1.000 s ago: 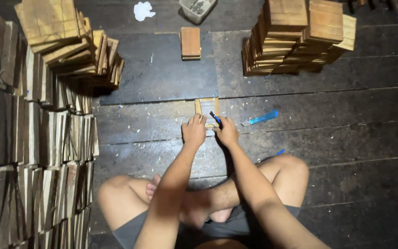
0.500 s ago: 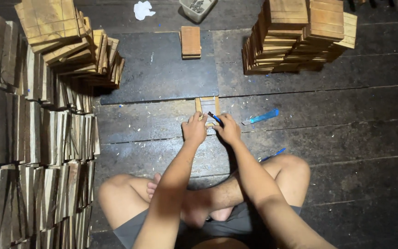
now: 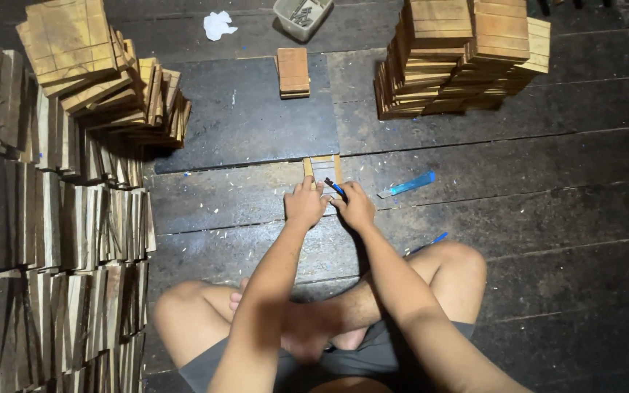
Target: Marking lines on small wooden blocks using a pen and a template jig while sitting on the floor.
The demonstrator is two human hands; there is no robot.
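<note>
- Almost nothing has shifted since a second ago: both hands stay pressed over the small wooden piece (image 3: 322,169), which lies on the plank floor (image 3: 547,218) just beyond the person's crossed legs
- left hand (image 3: 305,204) is curled down on the near left edge of the wooden piece, pinning it
- right hand (image 3: 356,207) is closed round a dark blue tool (image 3: 335,188), its tip angled onto the piece
- Risk, as I judge it: fingers sit close to the tip, so a slip could nick the left hand
- blue knife (image 3: 408,185) lies right of the piece, near the knee; a leg shift could catch it
</note>
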